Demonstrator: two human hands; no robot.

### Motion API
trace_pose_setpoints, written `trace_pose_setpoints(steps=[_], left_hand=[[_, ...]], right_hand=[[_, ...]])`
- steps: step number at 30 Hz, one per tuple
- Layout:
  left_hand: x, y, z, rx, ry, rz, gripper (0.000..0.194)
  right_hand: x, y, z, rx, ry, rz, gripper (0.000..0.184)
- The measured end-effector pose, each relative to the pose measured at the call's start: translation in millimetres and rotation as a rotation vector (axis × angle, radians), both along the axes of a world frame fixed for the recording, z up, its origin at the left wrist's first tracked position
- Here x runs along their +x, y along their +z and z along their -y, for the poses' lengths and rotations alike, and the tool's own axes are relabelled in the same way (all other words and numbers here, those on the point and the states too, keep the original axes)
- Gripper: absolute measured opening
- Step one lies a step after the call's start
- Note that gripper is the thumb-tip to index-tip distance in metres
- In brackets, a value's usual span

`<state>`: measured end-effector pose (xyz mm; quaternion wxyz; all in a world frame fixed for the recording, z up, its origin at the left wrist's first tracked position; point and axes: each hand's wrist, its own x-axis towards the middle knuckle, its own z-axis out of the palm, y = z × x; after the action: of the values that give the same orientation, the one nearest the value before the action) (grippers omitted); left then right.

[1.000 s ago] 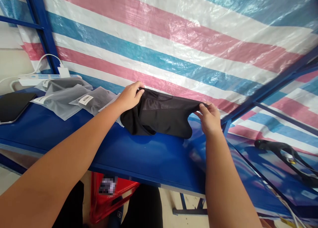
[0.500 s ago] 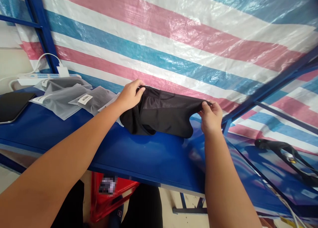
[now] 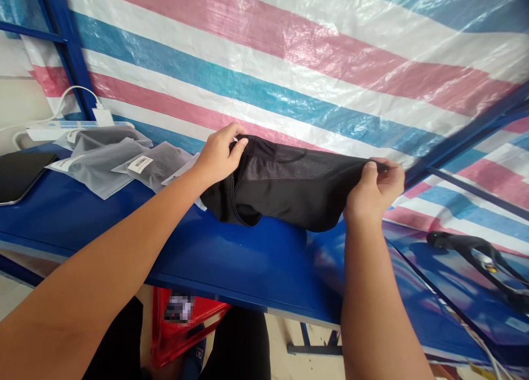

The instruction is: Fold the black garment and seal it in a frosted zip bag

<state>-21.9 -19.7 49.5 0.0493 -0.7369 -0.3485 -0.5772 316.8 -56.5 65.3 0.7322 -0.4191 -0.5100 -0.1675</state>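
Observation:
A black stretchy garment [image 3: 285, 187] is held stretched above the blue table [image 3: 231, 258]. My left hand [image 3: 219, 155] pinches its left top edge, fingers closed on the cloth. My right hand [image 3: 374, 190] grips its right end, thumb over the fabric. The lower part of the garment rests on the table surface.
Grey garments in clear plastic bags [image 3: 119, 159] with a barcode label lie at the left. A dark tablet [image 3: 19, 176] and a white power strip [image 3: 70, 129] sit further left. A striped tarp [image 3: 289, 65] hangs behind. A black tool [image 3: 479, 253] lies at right. A red crate [image 3: 182, 325] stands under the table.
My right hand has pulled the garment's right end further right and slightly up, stretching the cloth wider. My left hand stays almost where it was.

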Motion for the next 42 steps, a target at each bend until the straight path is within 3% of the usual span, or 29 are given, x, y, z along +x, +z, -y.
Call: trace_pose_setpoints(steps=[12,19,27,42], left_hand=[[-1,-1.1,-1,-0.048,0.013,0.001,0.018],[-2,-1.6,-2,-0.022,0.013,-0.015,0.021],[-2,-3.0,-3,-0.002,0.017,-0.031,0.022],[-2,-6.5,-6,-0.015,0.023,-0.054,0.025]], right_hand=[[-6,1.3,4,-0.114,0.089,-0.087,0.023],[-12,3.6,7,-0.088,0.169,-0.147,0.025],[-11,4.1,5,-0.013,0.161,-0.103,0.021],[-12,1.1,4,-0.056,0.073,-0.05,0.021]])
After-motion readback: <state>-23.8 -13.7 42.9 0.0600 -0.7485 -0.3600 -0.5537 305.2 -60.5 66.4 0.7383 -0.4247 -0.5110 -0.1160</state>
